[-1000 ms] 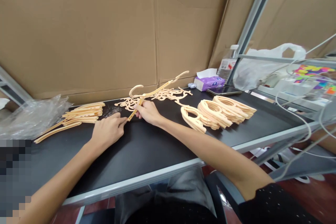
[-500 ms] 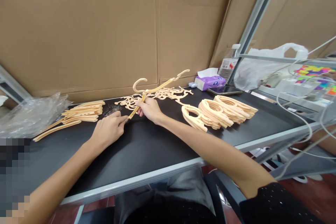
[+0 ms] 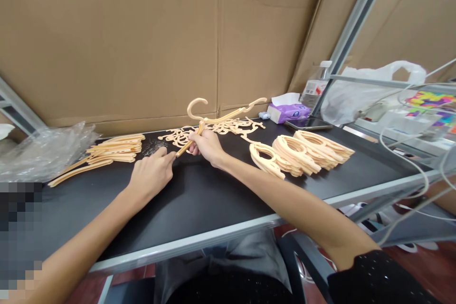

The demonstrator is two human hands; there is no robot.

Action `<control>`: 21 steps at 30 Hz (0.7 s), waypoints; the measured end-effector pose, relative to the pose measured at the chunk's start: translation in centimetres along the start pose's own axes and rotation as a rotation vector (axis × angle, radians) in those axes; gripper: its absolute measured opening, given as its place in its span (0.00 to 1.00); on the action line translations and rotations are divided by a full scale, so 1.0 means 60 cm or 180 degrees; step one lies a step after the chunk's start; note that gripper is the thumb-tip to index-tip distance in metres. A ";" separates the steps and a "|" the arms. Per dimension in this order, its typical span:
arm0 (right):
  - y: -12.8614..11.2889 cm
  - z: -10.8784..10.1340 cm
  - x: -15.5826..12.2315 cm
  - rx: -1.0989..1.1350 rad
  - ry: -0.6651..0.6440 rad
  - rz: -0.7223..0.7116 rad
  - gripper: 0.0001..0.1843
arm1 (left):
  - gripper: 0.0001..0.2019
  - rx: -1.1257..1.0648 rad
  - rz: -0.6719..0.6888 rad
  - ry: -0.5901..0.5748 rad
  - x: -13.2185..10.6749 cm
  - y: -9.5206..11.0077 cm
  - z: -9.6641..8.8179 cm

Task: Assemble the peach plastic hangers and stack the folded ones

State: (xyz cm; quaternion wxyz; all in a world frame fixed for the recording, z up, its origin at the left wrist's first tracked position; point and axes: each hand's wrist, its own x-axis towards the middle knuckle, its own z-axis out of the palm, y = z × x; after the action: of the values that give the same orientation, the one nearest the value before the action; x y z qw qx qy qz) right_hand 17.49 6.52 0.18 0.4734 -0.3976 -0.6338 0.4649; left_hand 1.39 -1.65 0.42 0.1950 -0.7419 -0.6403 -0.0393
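Spanning the space between both hands in the head view, a hanger (image 3: 231, 115) is held above the desk (image 3: 213, 204), hook upward. The right hand (image 3: 208, 146) is closed around its near arm; the left hand (image 3: 151, 171) pinches that arm's lower end, probably to keep it from twisting. Curved pieces (image 3: 235, 126) lie behind, strips (image 3: 117, 149) left, looped pieces (image 3: 297, 154) right, presumably grouped by shape for easy reach.

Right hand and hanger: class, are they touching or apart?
Touching. The head view shows the right hand closed around one arm of the hanger.
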 end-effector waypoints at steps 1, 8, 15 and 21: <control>-0.002 0.000 -0.001 -0.0042 0.0032 -0.0043 0.14 | 0.19 -0.0024 0.0038 -0.0003 0.000 -0.001 0.003; -0.015 -0.003 -0.001 0.0308 0.0045 0.0122 0.12 | 0.19 -0.0394 0.0242 0.0478 0.005 -0.017 0.028; -0.026 -0.004 -0.001 0.0824 0.0043 0.0306 0.11 | 0.18 -0.1007 0.0345 0.0977 0.013 -0.023 0.035; -0.028 0.007 -0.006 0.0920 -0.0209 0.0373 0.11 | 0.19 -0.0878 0.0075 0.0963 0.012 -0.018 0.026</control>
State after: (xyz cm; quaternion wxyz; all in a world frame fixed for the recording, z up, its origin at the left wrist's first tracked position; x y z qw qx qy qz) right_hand 17.08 5.66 1.66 0.4768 -0.3462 -0.5511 0.5908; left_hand 0.17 -0.36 -0.53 0.1859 -0.7547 -0.5835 -0.2354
